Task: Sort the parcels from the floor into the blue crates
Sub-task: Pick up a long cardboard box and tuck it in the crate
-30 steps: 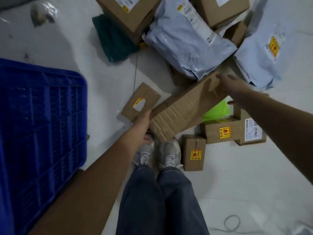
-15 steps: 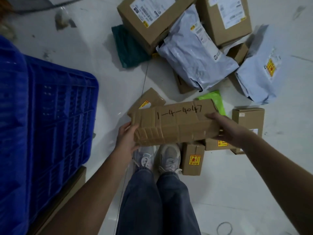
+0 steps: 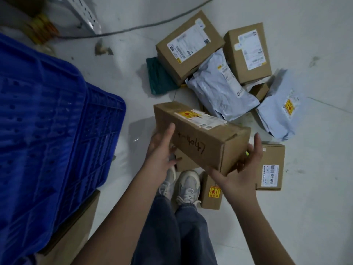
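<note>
Far left: blue crate (image 3: pixel 57 119), lattice walls, its base resting on a cardboard box (image 3: pixel 76 224) on the pale floor (image 3: pixel 315 217). Inside of the crate not visible from this angle.

Centre: long cardboard box (image 3: pixel 200 138) held off the floor between both hands, tilted, its left end farther from the camera than its right end. Yellow sticker and white shipping label on the upper face; handwritten digits on the face turned toward the camera. Left hand (image 3: pixel 160 150) grips the near-left part, thumb laid up across the written face, the other fingers curled beneath. Right hand (image 3: pixel 240 171) cups the lower right end, palm under the corner, fingers spread and reaching up the end flap.

Below the box: two grey sneakers (image 3: pixel 183 186) and dark jeans. Just right of the shoes, a small carton with a yellow sticker (image 3: pixel 212 192) stands on the floor.

Upper centre to right, the heap: dark green packet (image 3: pixel 158 77) partly tucked under a large labelled carton (image 3: pixel 189 46); grey poly mailer (image 3: pixel 221 87) lying against it; second labelled carton (image 3: pixel 248 52) behind the mailer; further right another grey mailer with a yellow sticker (image 3: pixel 280 111).

Right of the right hand: flat carton with a barcode label (image 3: pixel 271 169), on the floor.

Top: a cable (image 3: pixel 133 28) runs across the floor.
</note>
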The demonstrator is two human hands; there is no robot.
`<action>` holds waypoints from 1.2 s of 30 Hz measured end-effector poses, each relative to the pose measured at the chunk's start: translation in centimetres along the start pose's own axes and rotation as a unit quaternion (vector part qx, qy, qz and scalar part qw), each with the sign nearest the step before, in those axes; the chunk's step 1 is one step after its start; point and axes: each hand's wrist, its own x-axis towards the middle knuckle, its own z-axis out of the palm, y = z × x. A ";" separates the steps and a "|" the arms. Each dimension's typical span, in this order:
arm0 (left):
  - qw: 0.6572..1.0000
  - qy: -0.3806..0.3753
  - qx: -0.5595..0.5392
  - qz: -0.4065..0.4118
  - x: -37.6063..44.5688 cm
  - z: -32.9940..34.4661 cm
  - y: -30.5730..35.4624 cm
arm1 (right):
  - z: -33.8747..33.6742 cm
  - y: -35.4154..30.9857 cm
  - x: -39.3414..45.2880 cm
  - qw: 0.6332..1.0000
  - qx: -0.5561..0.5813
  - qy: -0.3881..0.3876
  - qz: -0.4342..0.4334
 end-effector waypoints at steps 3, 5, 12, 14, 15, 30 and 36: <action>0.997 -0.063 -0.007 -0.049 -1.8 0.9 2.1 | 0.0 -2.1 -2.1 0.963 -0.164 -0.026 -0.213; 0.993 -0.093 -0.032 -0.072 -2.7 0.8 3.2 | -0.4 -2.6 -2.9 0.915 -0.231 -0.059 -0.325; 0.986 -0.015 0.102 -0.128 -6.6 -0.1 4.0 | -2.3 -3.1 -4.8 0.827 -0.311 -0.111 -0.454; 0.984 0.012 0.126 -0.127 -8.0 -0.1 3.8 | -2.6 -3.8 -5.6 0.820 -0.312 -0.127 -0.462; 0.985 0.020 0.128 -0.115 -8.9 0.0 3.9 | -2.7 -4.6 -6.2 0.815 -0.312 -0.138 -0.468; 0.706 0.173 0.585 0.359 -37.1 -4.0 4.7 | -4.3 -25.4 -9.2 0.923 0.056 -0.328 0.193; 0.762 0.262 0.455 0.379 -46.6 -5.6 1.2 | -4.2 -34.0 -15.8 0.938 0.107 -0.281 0.173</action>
